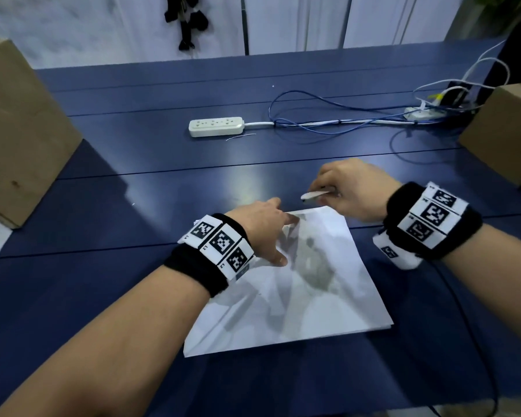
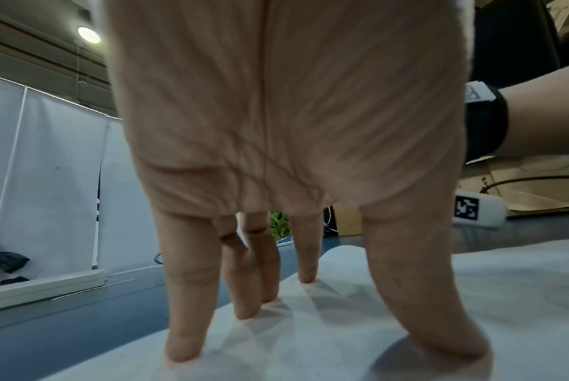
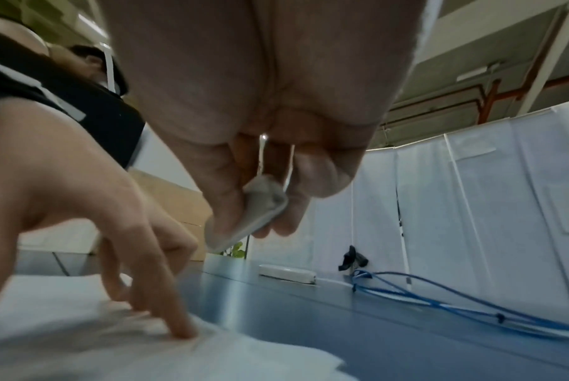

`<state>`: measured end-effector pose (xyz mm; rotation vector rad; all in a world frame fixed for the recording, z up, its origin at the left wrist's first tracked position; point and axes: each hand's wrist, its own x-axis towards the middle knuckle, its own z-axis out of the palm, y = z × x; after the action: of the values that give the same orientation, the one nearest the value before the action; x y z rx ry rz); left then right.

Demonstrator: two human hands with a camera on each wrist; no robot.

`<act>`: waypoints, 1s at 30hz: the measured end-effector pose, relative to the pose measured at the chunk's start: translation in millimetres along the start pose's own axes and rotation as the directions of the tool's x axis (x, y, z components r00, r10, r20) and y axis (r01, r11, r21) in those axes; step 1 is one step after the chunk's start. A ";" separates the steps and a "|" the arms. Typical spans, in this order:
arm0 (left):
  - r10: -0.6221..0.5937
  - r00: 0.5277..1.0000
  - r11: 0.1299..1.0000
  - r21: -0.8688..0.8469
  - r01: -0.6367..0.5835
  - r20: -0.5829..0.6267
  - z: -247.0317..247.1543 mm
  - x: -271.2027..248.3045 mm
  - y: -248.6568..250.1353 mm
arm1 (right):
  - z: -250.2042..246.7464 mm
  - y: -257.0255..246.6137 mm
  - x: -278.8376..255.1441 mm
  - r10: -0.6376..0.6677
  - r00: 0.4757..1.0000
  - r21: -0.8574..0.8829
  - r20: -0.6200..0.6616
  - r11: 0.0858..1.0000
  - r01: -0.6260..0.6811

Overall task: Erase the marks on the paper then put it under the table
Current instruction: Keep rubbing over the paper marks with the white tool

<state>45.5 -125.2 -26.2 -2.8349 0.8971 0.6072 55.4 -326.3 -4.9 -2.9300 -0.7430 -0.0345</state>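
The paper (image 1: 298, 284) lies flat on the blue table (image 1: 133, 206), pinned under our left hand (image 1: 260, 230), whose spread, straight fingertips (image 2: 182, 353) press on its far left part, and grey smudged marks show just beside that thumb toward the sheet's middle. Our right hand (image 1: 346, 188) pinches a small white eraser (image 1: 315, 195), held just past the paper's far corner and clear of it. We judge the erasing unfinished, and moving the sheet under the table is not yet begun; beyond the eraser lies a power strip (image 1: 215, 126).
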 end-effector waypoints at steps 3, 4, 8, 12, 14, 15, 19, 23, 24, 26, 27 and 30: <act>-0.007 1.000 1.000 0.019 0.007 0.019 -4.3 3.4 2.5 | 2.9 -8.8 -1.2 -0.053 0.991 0.007 0.122 0.999 0.052; -0.014 1.000 1.000 0.019 0.014 0.023 -5.7 4.5 3.4 | 6.4 -11.0 0.8 -0.042 0.981 -0.040 0.188 0.998 0.050; -0.044 0.998 0.999 0.028 0.043 0.043 -6.1 5.9 6.6 | 14.4 -2.2 9.4 0.025 0.977 -0.084 0.210 0.996 -0.007; -0.054 0.998 0.998 0.020 0.053 0.039 -6.0 5.1 7.2 | 9.1 -4.1 -14.5 -0.127 0.892 0.035 0.433 0.992 0.124; -0.054 0.998 0.998 0.021 0.054 0.038 -6.3 4.9 7.1 | 10.0 -8.0 -18.1 -0.129 0.863 0.061 0.488 0.992 0.114; -0.050 0.998 0.999 0.018 0.049 0.040 -6.7 4.7 7.8 | 10.5 -7.8 -14.0 -0.090 0.889 0.048 0.449 0.996 0.076; -0.036 0.999 0.999 0.036 0.035 0.026 -6.7 1.4 7.1 | 12.3 5.0 14.0 0.088 0.965 -0.011 0.247 0.996 -0.088; -0.020 1.000 0.999 0.028 0.020 -0.002 -3.7 -0.4 2.5 | 16.2 -1.1 -6.0 -0.059 0.960 0.022 0.273 0.998 0.055; -0.015 1.000 1.000 0.026 0.016 -0.002 -3.7 0.1 1.6 | 15.2 -4.5 -14.7 -0.114 0.939 0.055 0.326 0.993 0.101; -0.013 1.000 0.999 0.032 0.013 0.005 -4.6 1.3 0.4 | 14.4 -6.9 -18.9 -0.113 0.909 0.069 0.402 0.993 0.093; -0.011 1.000 0.999 0.035 0.011 0.009 -5.4 1.5 0.5 | 12.8 -6.4 -13.8 -0.067 0.919 0.039 0.389 0.998 0.057; -0.005 1.000 0.999 0.033 0.005 -0.001 -5.0 0.4 2.8 | 15.0 4.2 14.3 0.077 0.960 -0.020 0.269 0.997 -0.075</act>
<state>45.9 -128.8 -21.7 -2.8081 0.8912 0.5846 69.9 -321.4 -19.6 -3.0047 -0.6628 0.3765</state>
